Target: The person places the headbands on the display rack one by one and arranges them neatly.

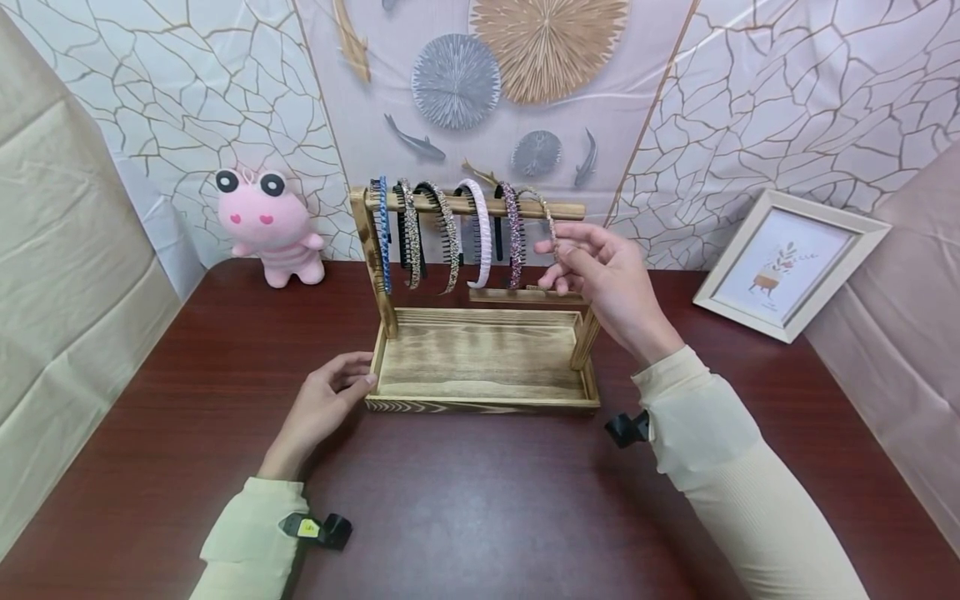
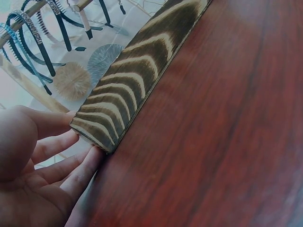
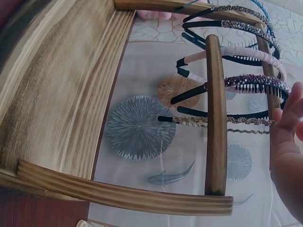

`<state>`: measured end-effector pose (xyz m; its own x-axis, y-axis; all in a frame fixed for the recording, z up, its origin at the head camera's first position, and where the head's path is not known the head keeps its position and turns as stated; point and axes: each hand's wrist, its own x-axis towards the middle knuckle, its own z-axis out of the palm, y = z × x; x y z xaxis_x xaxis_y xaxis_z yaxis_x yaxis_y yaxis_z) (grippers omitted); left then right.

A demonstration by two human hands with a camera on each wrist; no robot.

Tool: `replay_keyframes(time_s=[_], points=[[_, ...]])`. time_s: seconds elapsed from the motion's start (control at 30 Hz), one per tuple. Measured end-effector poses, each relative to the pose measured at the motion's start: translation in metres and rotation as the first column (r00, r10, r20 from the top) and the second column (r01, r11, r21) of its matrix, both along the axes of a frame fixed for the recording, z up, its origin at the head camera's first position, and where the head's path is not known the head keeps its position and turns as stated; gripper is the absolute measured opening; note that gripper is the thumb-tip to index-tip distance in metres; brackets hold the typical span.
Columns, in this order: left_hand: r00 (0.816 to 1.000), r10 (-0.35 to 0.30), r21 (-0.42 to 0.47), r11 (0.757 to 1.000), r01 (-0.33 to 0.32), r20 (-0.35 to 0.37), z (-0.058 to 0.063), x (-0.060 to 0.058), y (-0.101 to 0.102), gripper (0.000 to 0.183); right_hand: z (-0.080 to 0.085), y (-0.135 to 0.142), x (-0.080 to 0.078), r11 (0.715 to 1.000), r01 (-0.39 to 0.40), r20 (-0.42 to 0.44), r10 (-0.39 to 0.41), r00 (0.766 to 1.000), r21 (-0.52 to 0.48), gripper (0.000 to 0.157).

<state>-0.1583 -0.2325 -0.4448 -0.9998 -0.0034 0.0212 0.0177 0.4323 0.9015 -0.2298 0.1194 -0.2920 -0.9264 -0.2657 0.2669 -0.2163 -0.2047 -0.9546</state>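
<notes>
A wooden headband stand [image 1: 480,407] has a shallow tray base and a top rail [image 1: 457,202] carrying several headbands. My left hand [image 1: 327,400] holds the tray's left end, thumb at the upper edge and fingers against the end wall [image 2: 90,137]. With thumb and fingers, my right hand [image 1: 611,279] pinches a thin gold glittery headband [image 1: 550,218] at the rail's right end; its wrapped band [image 3: 189,121] shows below the rail in the right wrist view. Just left of it hang a purple glittery headband [image 1: 514,242] and a pale pink headband [image 1: 481,237].
Two silvery headbands [image 1: 448,242] and a blue headband [image 1: 384,237] fill the rail's left side. A pink plush toy [image 1: 270,225] sits at the back left. A picture frame [image 1: 791,262] leans at the right. Patterned backdrop cloth hangs behind the dark red table [image 1: 480,500].
</notes>
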Motion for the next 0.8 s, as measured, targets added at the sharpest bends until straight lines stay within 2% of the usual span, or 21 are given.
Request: replay_keyframes(time_s=[0.23,0.37,0.57,0.8], points=[[1.000,0.001,-0.007,1.000,-0.001,0.004,-0.0004,0.0006,-0.0015,0.038,0.0013,0.0027,0.0018,1.000,0.012,0.005,-0.012,1.000,0.018,0.023],[1.000,0.004,-0.013,1.000,-0.003,0.005,-0.0007,0.0006,-0.0018,0.038,-0.0002,0.0036,0.0015,0.997,0.041,-0.010,-0.040,0.999,0.063,0.020],[1.000,0.004,-0.012,1.000,-0.004,0.007,-0.0011,0.0012,-0.0017,0.038,-0.0045,0.0062,0.0010,0.979,0.108,-0.044,-0.102,0.994,0.172,0.015],[1.000,0.002,-0.012,1.000,-0.002,-0.020,0.0000,0.0009,-0.0009,0.037,-0.0039,0.0101,0.0046,0.962,0.164,-0.051,-0.157,0.986,0.216,0.015]])
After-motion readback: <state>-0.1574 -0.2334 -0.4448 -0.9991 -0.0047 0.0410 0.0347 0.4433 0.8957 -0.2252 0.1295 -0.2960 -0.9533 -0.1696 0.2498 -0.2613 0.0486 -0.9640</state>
